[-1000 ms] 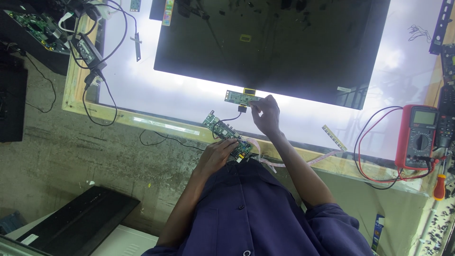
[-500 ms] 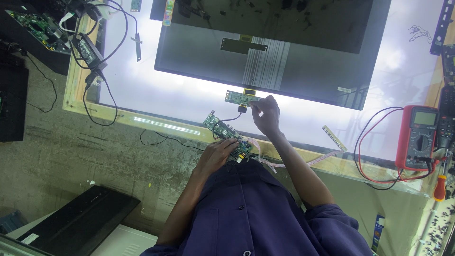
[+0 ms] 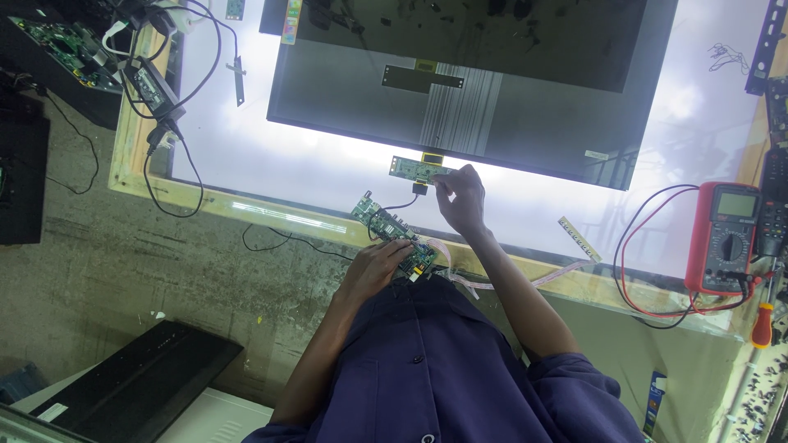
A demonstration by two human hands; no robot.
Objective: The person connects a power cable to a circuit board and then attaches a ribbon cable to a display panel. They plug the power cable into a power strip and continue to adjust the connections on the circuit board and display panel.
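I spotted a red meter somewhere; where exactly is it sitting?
In the head view, the red multimeter lies at the far right on the lit table's edge, beside a red-handled screwdriver.

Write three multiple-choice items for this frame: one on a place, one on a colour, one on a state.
1. Where is the right hand?
A. at the small strip board below the display panel
B. on the floor
C. on a screwdriver

2. What colour is the multimeter casing?
A. yellow
B. red
C. grey

3. The light table surface is:
A. dark
B. covered with cloth
C. lit

Answers:
1. A: its fingertips meet the strip board's right end.
2. B: the casing around the meter's screen and dial is red.
3. C: it glows white around the panel.
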